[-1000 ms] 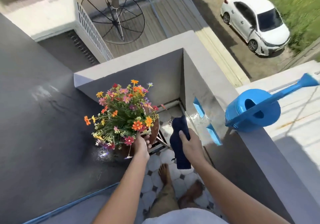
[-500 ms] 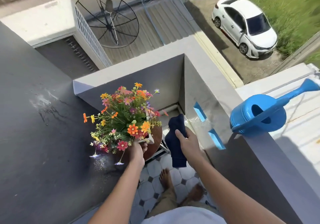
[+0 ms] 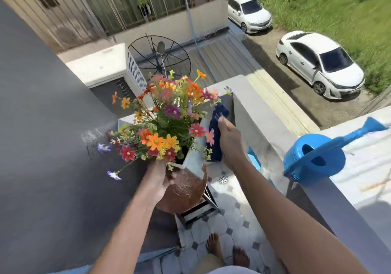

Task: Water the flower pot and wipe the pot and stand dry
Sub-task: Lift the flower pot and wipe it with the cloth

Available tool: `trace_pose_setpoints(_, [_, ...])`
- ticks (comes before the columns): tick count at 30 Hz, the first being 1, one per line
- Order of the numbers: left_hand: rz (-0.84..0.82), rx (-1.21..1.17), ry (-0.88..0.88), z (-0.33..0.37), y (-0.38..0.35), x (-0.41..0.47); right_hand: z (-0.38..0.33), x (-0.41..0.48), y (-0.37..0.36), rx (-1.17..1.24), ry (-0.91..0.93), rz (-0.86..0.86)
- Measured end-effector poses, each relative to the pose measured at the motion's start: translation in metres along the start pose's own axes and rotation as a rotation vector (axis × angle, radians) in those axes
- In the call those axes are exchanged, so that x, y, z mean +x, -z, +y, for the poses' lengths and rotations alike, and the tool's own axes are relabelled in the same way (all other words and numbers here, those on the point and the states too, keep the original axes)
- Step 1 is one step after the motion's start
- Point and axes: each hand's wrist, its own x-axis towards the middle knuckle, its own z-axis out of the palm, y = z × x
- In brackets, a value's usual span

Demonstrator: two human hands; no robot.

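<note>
A white square flower pot full of orange, red and pink flowers is held up in the air, tilted. My left hand grips its near lower edge. My right hand holds a dark blue cloth against the pot's right side. Below the pot stands the round rusty brown top of the stand, on a metal frame. A blue watering can rests on the balcony wall to the right, spout pointing right.
A dark grey wall runs along the left. The grey parapet encloses the narrow balcony. The tiled floor has a drain, and my bare feet stand on it. Below are a satellite dish and two white cars.
The pot has come up off the stand and nearer to the camera in my left hand. My right hand with the cloth rose alongside it. The view tilted upward.
</note>
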Motion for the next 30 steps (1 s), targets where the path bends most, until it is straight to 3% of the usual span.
trace_pose_setpoints(4, [-0.004,-0.057,-0.013,0.004,-0.015,-0.011,-0.034,-0.031,-0.009,-0.025,0.282,0.005])
trace_pose_setpoints(8, [-0.026,-0.231,-0.045,0.019,-0.024,-0.019,-0.044,-0.067,-0.016,-0.004,0.419,-0.12])
trace_pose_setpoints(12, [-0.101,-0.243,-0.078,0.036,-0.024,-0.031,-0.039,-0.09,-0.005,-0.053,0.516,-0.192])
trace_pose_setpoints(20, [-0.027,-0.211,-0.089,0.046,-0.028,-0.04,-0.026,-0.071,0.004,-0.059,0.362,-0.07])
trace_pose_setpoints(26, [-0.034,-0.216,-0.17,0.05,-0.041,-0.046,-0.059,-0.092,-0.014,0.066,0.469,-0.039])
trace_pose_setpoints(30, [-0.09,-0.209,-0.123,0.052,-0.042,-0.047,-0.081,-0.065,-0.015,0.046,0.487,0.059])
